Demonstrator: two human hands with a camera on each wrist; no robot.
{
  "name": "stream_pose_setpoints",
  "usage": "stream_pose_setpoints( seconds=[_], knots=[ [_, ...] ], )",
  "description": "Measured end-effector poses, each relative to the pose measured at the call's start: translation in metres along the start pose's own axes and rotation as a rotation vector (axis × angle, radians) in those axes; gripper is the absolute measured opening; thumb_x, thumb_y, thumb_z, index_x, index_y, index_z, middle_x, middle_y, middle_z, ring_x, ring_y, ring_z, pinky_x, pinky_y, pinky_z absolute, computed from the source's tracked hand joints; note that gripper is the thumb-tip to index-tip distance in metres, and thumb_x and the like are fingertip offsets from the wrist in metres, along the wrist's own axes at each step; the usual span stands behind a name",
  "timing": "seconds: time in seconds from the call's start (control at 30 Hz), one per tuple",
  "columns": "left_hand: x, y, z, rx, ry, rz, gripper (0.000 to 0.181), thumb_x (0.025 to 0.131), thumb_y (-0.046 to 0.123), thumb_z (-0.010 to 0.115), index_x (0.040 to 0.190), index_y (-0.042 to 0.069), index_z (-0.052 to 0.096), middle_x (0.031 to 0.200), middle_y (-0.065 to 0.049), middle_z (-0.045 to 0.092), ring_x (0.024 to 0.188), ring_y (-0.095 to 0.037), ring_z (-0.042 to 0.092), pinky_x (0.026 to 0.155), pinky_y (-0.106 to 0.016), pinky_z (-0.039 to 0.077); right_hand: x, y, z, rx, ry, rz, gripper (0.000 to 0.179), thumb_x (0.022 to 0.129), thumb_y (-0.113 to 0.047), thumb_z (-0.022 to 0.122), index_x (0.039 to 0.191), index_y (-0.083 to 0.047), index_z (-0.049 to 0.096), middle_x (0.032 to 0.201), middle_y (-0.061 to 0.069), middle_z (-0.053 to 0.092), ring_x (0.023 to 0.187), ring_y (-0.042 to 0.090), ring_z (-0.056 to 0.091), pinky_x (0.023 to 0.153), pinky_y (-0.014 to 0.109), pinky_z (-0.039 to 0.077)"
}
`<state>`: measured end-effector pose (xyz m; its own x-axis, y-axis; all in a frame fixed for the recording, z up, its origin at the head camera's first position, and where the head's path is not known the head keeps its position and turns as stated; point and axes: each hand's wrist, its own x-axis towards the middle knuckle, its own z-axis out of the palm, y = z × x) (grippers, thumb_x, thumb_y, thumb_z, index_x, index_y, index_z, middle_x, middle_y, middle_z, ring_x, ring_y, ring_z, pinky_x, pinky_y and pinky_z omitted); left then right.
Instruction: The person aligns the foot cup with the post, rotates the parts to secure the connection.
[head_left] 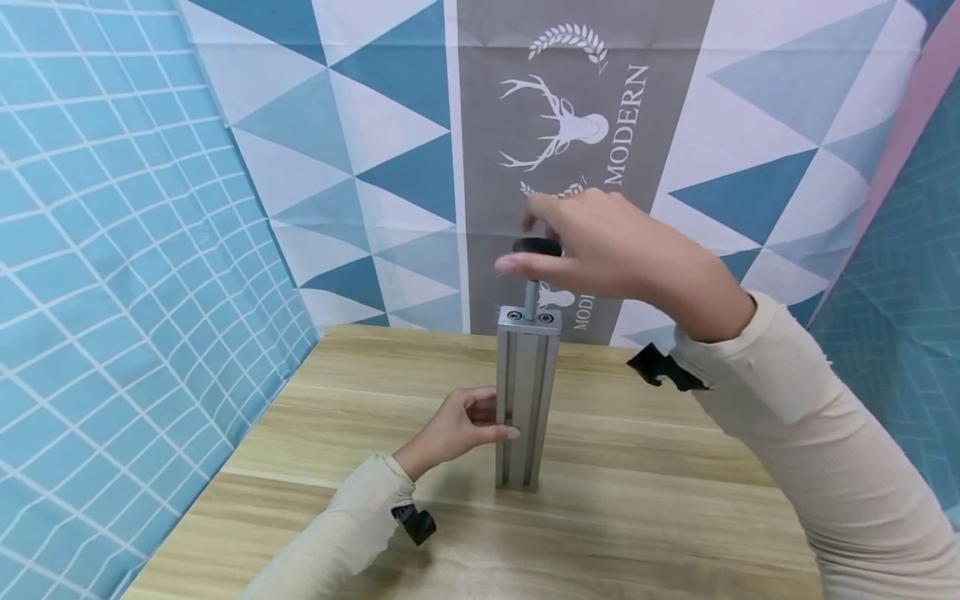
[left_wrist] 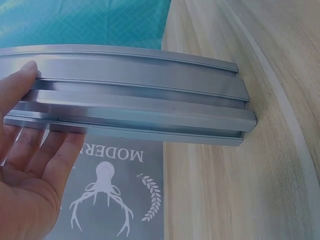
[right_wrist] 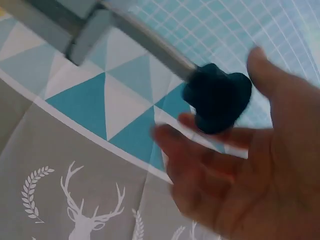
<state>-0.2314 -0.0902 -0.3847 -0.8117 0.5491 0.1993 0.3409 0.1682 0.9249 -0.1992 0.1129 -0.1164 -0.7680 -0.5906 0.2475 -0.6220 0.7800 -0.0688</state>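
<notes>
An aluminium profile (head_left: 517,392) with long grooves stands upright on the wooden table, a plate with two screws on its top end. My left hand (head_left: 459,427) grips its lower half from the left, thumb on the front face and fingers round the side. From the top plate rises a metal rod (head_left: 531,298) that carries a black lobed knob (right_wrist: 217,97). Around this knob is my right hand (head_left: 600,246), blurred, with fingers loosely bent. In the right wrist view its thumb stands apart from the knob and the fingers pass beside it.
Behind the wooden table (head_left: 637,500) hangs a cloth (head_left: 405,125) with triangles and deer heads. A blue checked cloth (head_left: 112,250) borders the left side, and a teal cloth (head_left: 900,333) the right. Black straps with mounts sit on both wrists.
</notes>
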Motion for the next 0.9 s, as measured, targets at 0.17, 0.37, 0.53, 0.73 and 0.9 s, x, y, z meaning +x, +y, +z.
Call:
stream_pose_setpoints(
  seconds=[0.17,0.37,0.53,0.73,0.9],
  knots=[
    [0.001,0.0,0.001,0.008,0.0,-0.02,0.038,0.084,0.007,0.074,0.12,0.004,0.064,0.105,-0.013,0.071,0.093,-0.015,0.067,0.078,-0.028,0.053,-0.003,0.016,-0.006,0.132,-0.092,-0.319,0.042,0.099,-0.019,0.053,0.141,-0.016,0.049,0.136,0.0,0.053,0.1,0.012,0.058,0.086,0.037,0.046],
    [0.002,0.001,0.0,0.019,-0.006,-0.022,0.039,0.084,0.005,0.073,0.122,0.003,0.064,0.107,-0.014,0.07,0.094,-0.016,0.067,0.079,-0.028,0.053,0.0,0.016,-0.003,0.107,0.036,-0.251,0.028,0.09,-0.026,0.068,0.115,-0.011,0.07,0.082,-0.003,0.066,0.068,0.01,0.055,0.066,0.029,0.046],
    [0.003,0.001,-0.001,0.02,-0.012,-0.019,0.04,0.083,0.013,0.075,0.121,0.008,0.065,0.107,-0.009,0.071,0.094,-0.014,0.067,0.079,-0.028,0.053,0.005,0.003,0.004,0.029,0.16,-0.061,0.032,0.085,-0.043,0.07,0.079,-0.012,0.073,0.059,-0.001,0.059,0.052,0.015,0.05,0.054,0.03,0.038],
    [0.003,0.0,-0.002,-0.012,-0.025,0.0,0.039,0.083,0.014,0.076,0.119,0.008,0.066,0.105,-0.01,0.071,0.094,-0.016,0.068,0.079,-0.029,0.053,0.008,-0.01,0.009,-0.019,0.198,0.091,0.049,0.084,-0.053,0.065,0.059,-0.012,0.061,0.049,0.002,0.051,0.049,0.019,0.049,0.051,0.032,0.037],
    [0.002,-0.001,-0.002,-0.009,-0.026,-0.005,0.037,0.083,0.016,0.076,0.118,0.011,0.067,0.104,-0.006,0.071,0.093,-0.015,0.068,0.079,-0.029,0.054,0.007,-0.012,0.003,-0.035,0.081,0.112,0.05,0.089,-0.057,0.058,0.08,-0.009,0.069,0.064,0.005,0.061,0.06,0.02,0.056,0.062,0.035,0.044]
  ],
)
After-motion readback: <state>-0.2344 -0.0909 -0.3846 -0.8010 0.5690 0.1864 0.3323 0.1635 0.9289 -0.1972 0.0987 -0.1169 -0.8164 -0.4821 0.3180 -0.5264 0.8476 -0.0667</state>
